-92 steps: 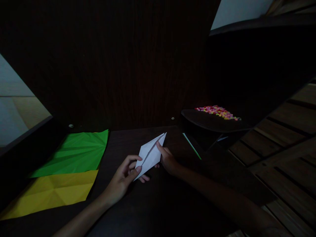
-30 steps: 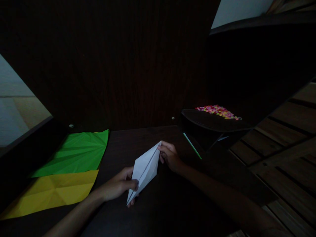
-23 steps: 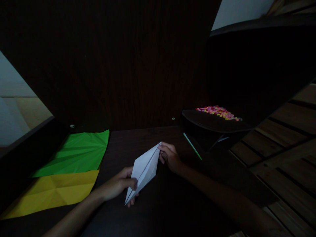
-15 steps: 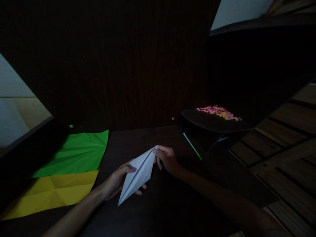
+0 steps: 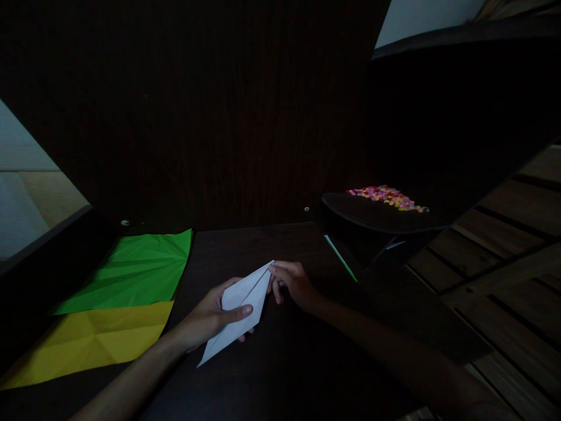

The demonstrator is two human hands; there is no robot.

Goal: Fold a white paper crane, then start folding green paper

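Dim room, dark wooden tabletop (image 5: 284, 374), left hand (image 5: 209, 316) and right hand (image 5: 294, 285) pinching folded white paper kite shape (image 5: 239, 310), now lower and flatter than before, green paper sheet (image 5: 135, 272) far left.

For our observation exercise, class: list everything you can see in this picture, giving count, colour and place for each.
folded paper: one, white, pointed, held over the middle of the table
green sheet: one, creased, flat at the table's left
yellow sheet: one, creased, flat just nearer than the green sheet
table: one, dark brown
beads: a small heap, pink and yellow, on a dark ledge to the right
green strip: one, thin, below that ledge
left hand: grips the paper's middle
right hand: pinches the paper's far tip
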